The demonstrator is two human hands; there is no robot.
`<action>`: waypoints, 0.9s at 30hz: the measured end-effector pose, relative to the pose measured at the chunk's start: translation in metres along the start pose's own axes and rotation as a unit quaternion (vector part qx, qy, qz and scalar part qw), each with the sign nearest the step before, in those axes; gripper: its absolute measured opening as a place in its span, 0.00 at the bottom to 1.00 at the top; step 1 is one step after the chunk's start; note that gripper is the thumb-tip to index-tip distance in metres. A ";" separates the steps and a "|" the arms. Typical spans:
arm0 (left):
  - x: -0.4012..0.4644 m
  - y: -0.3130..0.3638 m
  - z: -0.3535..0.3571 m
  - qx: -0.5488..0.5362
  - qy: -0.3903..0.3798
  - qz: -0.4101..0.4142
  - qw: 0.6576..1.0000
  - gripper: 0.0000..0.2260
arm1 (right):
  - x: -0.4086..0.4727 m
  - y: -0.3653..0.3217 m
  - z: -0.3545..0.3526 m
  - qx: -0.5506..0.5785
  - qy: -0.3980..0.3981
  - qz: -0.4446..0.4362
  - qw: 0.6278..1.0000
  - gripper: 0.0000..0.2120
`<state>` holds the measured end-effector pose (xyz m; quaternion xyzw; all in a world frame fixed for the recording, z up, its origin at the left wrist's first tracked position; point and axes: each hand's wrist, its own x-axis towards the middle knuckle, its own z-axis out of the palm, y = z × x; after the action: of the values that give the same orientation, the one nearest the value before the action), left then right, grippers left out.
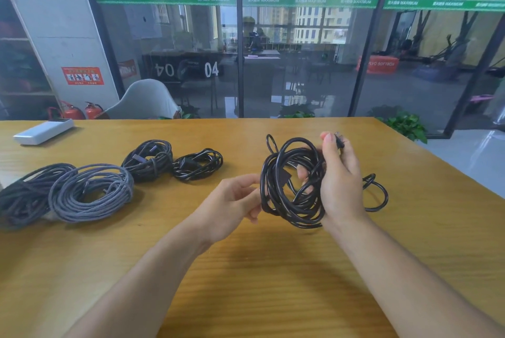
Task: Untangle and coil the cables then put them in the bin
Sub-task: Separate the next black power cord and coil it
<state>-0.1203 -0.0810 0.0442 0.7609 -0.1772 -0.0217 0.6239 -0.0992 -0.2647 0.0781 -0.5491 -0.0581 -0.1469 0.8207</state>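
Note:
My right hand (341, 182) grips a loose black cable coil (289, 190) held upright above the wooden table (273, 269), with a plug end pinched near my thumb at the top. A loop of the same cable trails onto the table to the right of that hand. My left hand (235, 204) touches the coil's left edge, its fingertips pinching the strands there. On the left of the table lie several coiled cables: a grey braided coil (90, 193), a dark braided coil (24, 195), a dark coil (147, 160) and a small black coil (198, 164). No bin is in view.
A white rectangular box (43, 131) lies at the table's far left corner. A pale chair (144, 102) stands behind the table's far edge, with a glass wall beyond. The table's right edge runs diagonally at the right, with floor past it.

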 end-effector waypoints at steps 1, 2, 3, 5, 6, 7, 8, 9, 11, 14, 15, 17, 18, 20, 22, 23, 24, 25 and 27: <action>-0.001 0.001 0.002 0.010 -0.019 0.002 1.000 0.12 | 0.000 0.000 -0.001 -0.003 0.005 0.003 1.000 0.08; -0.002 0.001 0.003 0.016 -0.033 0.003 0.999 0.11 | 0.000 0.000 -0.001 -0.006 0.009 0.007 1.000 0.09; -0.003 0.002 0.005 0.019 -0.037 0.004 0.999 0.10 | 0.001 0.000 -0.002 -0.013 0.011 0.012 1.000 0.10; -0.003 0.004 0.006 0.014 -0.026 0.012 0.999 0.10 | 0.003 0.001 -0.004 -0.031 0.014 0.020 0.999 0.11; -0.004 0.006 0.006 0.007 -0.020 0.018 1.000 0.10 | 0.005 0.003 -0.005 -0.045 0.015 0.021 0.999 0.11; -0.004 0.007 0.005 -0.004 -0.018 0.023 1.000 0.10 | 0.007 0.006 -0.006 -0.065 0.014 0.021 0.998 0.11; -0.005 0.009 0.005 -0.016 -0.020 0.026 0.999 0.11 | 0.009 0.009 -0.007 -0.086 0.011 0.020 0.996 0.11; -0.005 0.010 0.005 -0.028 -0.023 0.027 0.999 0.12 | 0.010 0.011 -0.007 -0.101 0.007 0.020 0.995 0.11; -0.005 0.012 0.007 -0.051 -0.017 0.018 0.998 0.15 | 0.010 0.013 -0.007 -0.122 0.002 0.016 0.992 0.11; -0.002 0.015 0.009 -0.115 0.016 -0.028 0.993 0.24 | 0.007 0.013 -0.006 -0.132 -0.012 -0.008 0.991 0.08; -0.002 0.016 0.009 -0.111 0.021 -0.026 0.993 0.24 | 0.006 0.013 -0.005 -0.143 -0.022 -0.021 0.989 0.07; -0.003 0.015 0.008 -0.073 0.028 -0.003 0.997 0.18 | 0.002 0.013 -0.004 -0.172 -0.056 -0.041 0.983 0.05; -0.003 0.013 0.007 -0.068 0.032 0.006 0.997 0.16 | 0.001 0.014 -0.003 -0.177 -0.075 -0.044 0.980 0.04; -0.003 0.009 0.005 -0.093 0.033 0.011 0.995 0.13 | 0.000 0.014 -0.001 -0.185 -0.111 -0.043 0.976 0.04; -0.003 0.008 0.004 -0.139 0.024 0.003 0.990 0.12 | 0.001 0.015 -0.001 -0.198 -0.132 -0.042 0.970 0.08; -0.003 0.009 0.004 -0.166 0.023 -0.005 0.986 0.13 | 0.002 0.016 -0.002 -0.205 -0.141 -0.032 0.968 0.11; -0.003 0.009 0.004 -0.190 0.027 -0.014 0.981 0.14 | 0.003 0.018 -0.003 -0.210 -0.149 -0.016 0.966 0.14; -0.003 0.010 0.005 -0.209 0.035 -0.024 0.977 0.15 | 0.004 0.021 -0.004 -0.213 -0.157 0.004 0.964 0.17; -0.003 0.008 0.007 -0.219 0.051 -0.042 0.974 0.15 | 0.007 0.026 -0.006 -0.224 -0.175 0.033 0.958 0.18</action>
<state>-0.1269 -0.0880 0.0499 0.6130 -0.1042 -0.0471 0.7818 -0.0850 -0.2626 0.0543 -0.7376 -0.1484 -0.0304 0.6580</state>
